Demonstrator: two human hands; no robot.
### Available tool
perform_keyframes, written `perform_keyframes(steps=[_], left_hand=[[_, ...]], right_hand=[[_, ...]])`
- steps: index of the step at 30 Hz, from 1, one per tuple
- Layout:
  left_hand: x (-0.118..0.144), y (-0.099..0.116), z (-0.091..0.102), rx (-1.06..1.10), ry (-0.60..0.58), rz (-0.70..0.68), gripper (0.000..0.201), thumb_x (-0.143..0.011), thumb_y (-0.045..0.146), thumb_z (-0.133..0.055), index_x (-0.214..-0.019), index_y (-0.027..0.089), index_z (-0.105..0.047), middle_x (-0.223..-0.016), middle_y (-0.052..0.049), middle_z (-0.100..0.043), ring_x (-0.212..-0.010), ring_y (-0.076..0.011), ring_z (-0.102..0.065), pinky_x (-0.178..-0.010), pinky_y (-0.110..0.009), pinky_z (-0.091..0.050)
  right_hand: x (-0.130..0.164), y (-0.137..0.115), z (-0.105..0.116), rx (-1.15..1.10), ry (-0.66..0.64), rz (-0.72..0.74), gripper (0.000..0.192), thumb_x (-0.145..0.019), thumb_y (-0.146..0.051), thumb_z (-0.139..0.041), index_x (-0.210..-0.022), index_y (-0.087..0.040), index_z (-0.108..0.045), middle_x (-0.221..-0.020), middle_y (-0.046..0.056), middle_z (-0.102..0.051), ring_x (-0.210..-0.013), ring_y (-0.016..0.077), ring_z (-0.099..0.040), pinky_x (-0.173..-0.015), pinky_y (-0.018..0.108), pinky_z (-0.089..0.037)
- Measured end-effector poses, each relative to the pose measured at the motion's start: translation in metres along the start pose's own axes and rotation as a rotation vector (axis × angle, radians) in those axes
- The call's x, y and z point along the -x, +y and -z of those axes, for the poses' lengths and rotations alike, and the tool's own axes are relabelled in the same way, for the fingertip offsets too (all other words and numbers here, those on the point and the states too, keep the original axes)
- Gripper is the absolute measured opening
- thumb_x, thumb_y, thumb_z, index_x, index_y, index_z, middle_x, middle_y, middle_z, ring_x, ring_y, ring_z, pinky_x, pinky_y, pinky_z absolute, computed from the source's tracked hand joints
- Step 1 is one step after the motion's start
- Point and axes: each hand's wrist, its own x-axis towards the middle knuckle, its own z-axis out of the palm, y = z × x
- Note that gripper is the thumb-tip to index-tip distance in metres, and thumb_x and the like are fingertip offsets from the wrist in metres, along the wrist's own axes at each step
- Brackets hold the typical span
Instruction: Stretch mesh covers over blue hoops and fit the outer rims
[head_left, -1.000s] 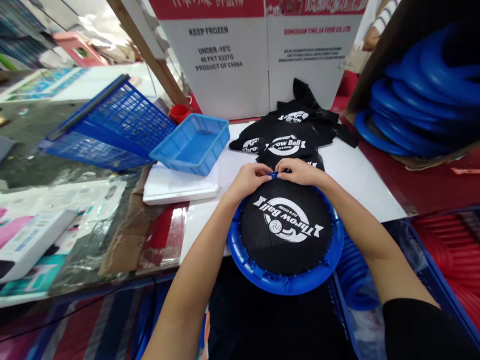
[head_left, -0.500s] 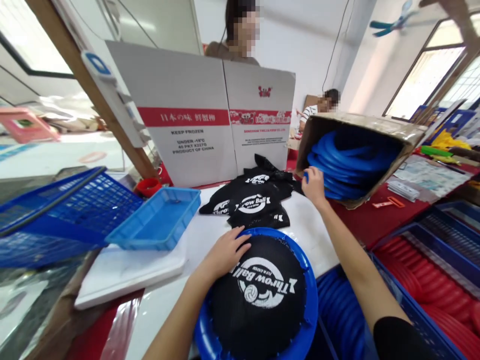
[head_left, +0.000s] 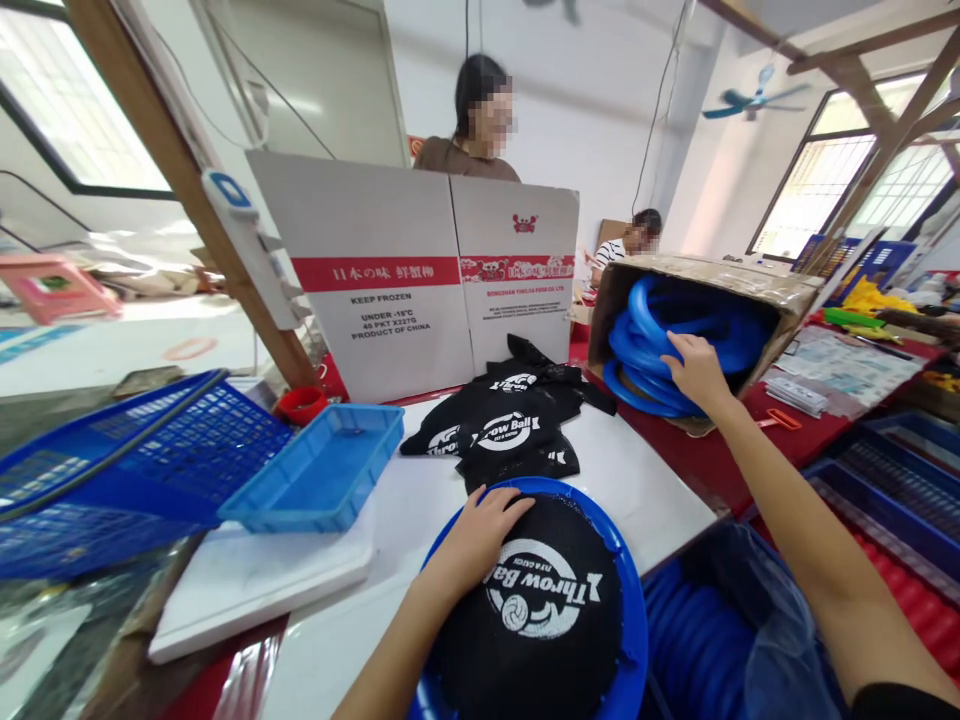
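Observation:
My left hand (head_left: 486, 535) lies on the black mesh of a round throw-ball racket (head_left: 555, 600), fingers spread over its far left edge. The racket has a blue plastic rim and a white "Throw Ball" print. At the open side of a cardboard box (head_left: 720, 265), my right hand (head_left: 697, 368) has its fingers closed on a blue plastic ring (head_left: 641, 310), which stands tilted at the front of several others. Part of the grip is hidden behind the fingers. Beyond the racket lies a pile of printed black mesh covers (head_left: 510, 430).
A light blue tray (head_left: 319, 480) and a blue basket (head_left: 135, 450) stand at left. A white printed carton panel (head_left: 367, 330) rises behind the covers, with a person behind it. Blue rings (head_left: 697, 630) and red rings (head_left: 892, 570) fill crates at lower right.
My right hand has moved right, from beside the box to its opening, and taken hold of a blue ring, which now stands up and forward. My left hand stays on the racket. The view has tilted up.

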Motion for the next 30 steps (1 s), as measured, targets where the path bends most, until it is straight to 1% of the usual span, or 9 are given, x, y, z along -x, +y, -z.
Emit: perform_keyframes(steps=[2, 4, 8, 10, 12, 15, 19, 25, 30], left_hand=[[0.000, 0.005, 0.003, -0.017, -0.006, 0.018, 0.080, -0.082, -0.009, -0.039, -0.153, 0.026, -0.055, -0.156, -0.010, -0.058, -0.147, -0.0276, -0.053, -0.129, -0.057, -0.033], [-0.001, 0.008, 0.006, -0.036, -0.012, 0.028, 0.079, -0.083, -0.007, -0.039, -0.154, 0.025, -0.053, -0.156, -0.010, -0.058, -0.146, -0.0283, -0.053, -0.128, -0.057, -0.034], [-0.002, 0.010, 0.006, -0.065, 0.004, 0.022, 0.076, -0.086, -0.005, -0.040, -0.155, 0.026, -0.052, -0.156, -0.010, -0.058, -0.145, -0.0286, -0.054, -0.126, -0.057, -0.036], [-0.002, 0.011, 0.006, -0.059, 0.017, 0.017, 0.073, -0.087, -0.004, -0.040, -0.155, 0.023, -0.052, -0.156, -0.013, -0.058, -0.146, -0.0294, -0.053, -0.126, -0.057, -0.036], [-0.001, 0.011, 0.006, -0.046, 0.044, 0.011, 0.069, -0.088, -0.003, -0.041, -0.153, 0.018, -0.054, -0.156, -0.016, -0.057, -0.148, -0.0297, -0.051, -0.128, -0.056, -0.033], [0.000, 0.010, 0.006, -0.024, 0.089, -0.035, 0.065, -0.088, -0.004, -0.045, -0.147, 0.017, -0.060, -0.155, -0.016, -0.058, -0.150, -0.0290, -0.049, -0.129, -0.053, -0.030], [-0.001, 0.007, 0.003, 0.022, 0.097, -0.045, 0.068, -0.087, -0.005, -0.044, -0.150, 0.016, -0.058, -0.161, -0.015, -0.053, -0.150, -0.0271, -0.049, -0.125, -0.047, -0.038], [-0.006, 0.001, 0.000, 0.088, 0.135, -0.023, 0.066, -0.089, -0.002, -0.040, -0.148, 0.017, -0.062, -0.159, -0.015, -0.055, -0.147, -0.0299, -0.051, -0.124, -0.053, -0.038], [-0.007, 0.000, -0.003, 0.078, 0.120, -0.011, 0.065, -0.092, 0.003, -0.041, -0.153, 0.021, -0.057, -0.155, -0.013, -0.059, -0.143, -0.0285, -0.054, -0.123, -0.051, -0.038]], right_hand=[[0.022, -0.021, 0.010, -0.115, 0.072, 0.165, 0.048, -0.099, -0.032, -0.057, -0.142, -0.012, -0.065, -0.131, 0.023, -0.070, -0.120, 0.0398, -0.062, -0.106, 0.059, -0.051], [0.052, -0.048, 0.019, -0.201, 0.094, 0.306, 0.045, -0.102, -0.032, -0.058, -0.144, -0.017, -0.065, -0.127, 0.020, -0.072, -0.114, 0.0371, -0.066, -0.101, 0.058, -0.056], [0.122, -0.103, 0.029, -0.247, -0.049, 0.556, 0.041, -0.102, -0.021, -0.055, -0.141, -0.022, -0.068, -0.121, 0.019, -0.075, -0.109, 0.0358, -0.071, -0.091, 0.055, -0.062], [0.151, -0.121, 0.029, -0.252, -0.148, 0.668, 0.042, -0.102, -0.016, -0.052, -0.140, -0.022, -0.068, -0.119, 0.018, -0.076, -0.107, 0.0348, -0.072, -0.090, 0.054, -0.063], [0.173, -0.128, 0.027, -0.272, -0.196, 0.732, 0.043, -0.101, -0.012, -0.051, -0.140, -0.019, -0.067, -0.119, 0.019, -0.076, -0.105, 0.0339, -0.073, -0.089, 0.052, -0.065], [0.189, -0.124, 0.026, -0.338, -0.192, 0.704, 0.043, -0.103, -0.016, -0.053, -0.145, -0.020, -0.064, -0.122, 0.018, -0.076, -0.108, 0.0337, -0.074, -0.090, 0.052, -0.066], [0.188, -0.109, 0.031, -0.444, -0.132, 0.586, 0.050, -0.103, -0.022, -0.059, -0.153, -0.029, -0.057, -0.127, 0.015, -0.076, -0.113, 0.0332, -0.075, -0.096, 0.054, -0.065], [0.177, -0.099, 0.058, -0.568, 0.014, 0.438, 0.060, -0.098, -0.019, -0.069, -0.154, -0.037, -0.057, -0.130, 0.009, -0.077, -0.115, 0.0305, -0.076, -0.100, 0.050, -0.066], [0.176, -0.107, 0.080, -0.614, 0.039, 0.331, 0.056, -0.095, -0.022, -0.074, -0.147, -0.039, -0.064, -0.131, 0.006, -0.077, -0.116, 0.0316, -0.076, -0.102, 0.052, -0.065]])
